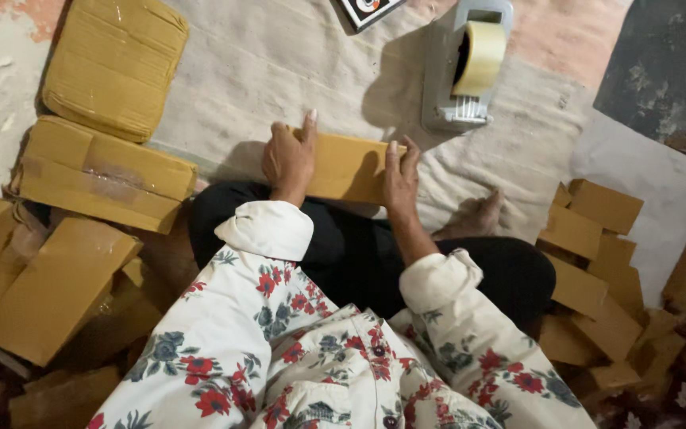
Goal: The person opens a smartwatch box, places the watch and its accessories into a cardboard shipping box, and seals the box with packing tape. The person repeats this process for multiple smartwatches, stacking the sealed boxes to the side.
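You have the small brown cardboard box resting across your lap, left hand and right hand each closed around one end; it looks light, stiff and crushable, so grip the ends gently.

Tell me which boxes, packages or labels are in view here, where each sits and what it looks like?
Small cardboard box: between left hand and right hand, oblong, plain brown.
Taped parcels: upper left, flat, brown, wrapped in clear tape.
Left pile of boxes: beside the person's knee, brown, jumbled.
Right pile of boxes: smaller brown boxes, heaped.
Printed card: top edge, black and white, mostly cut off.
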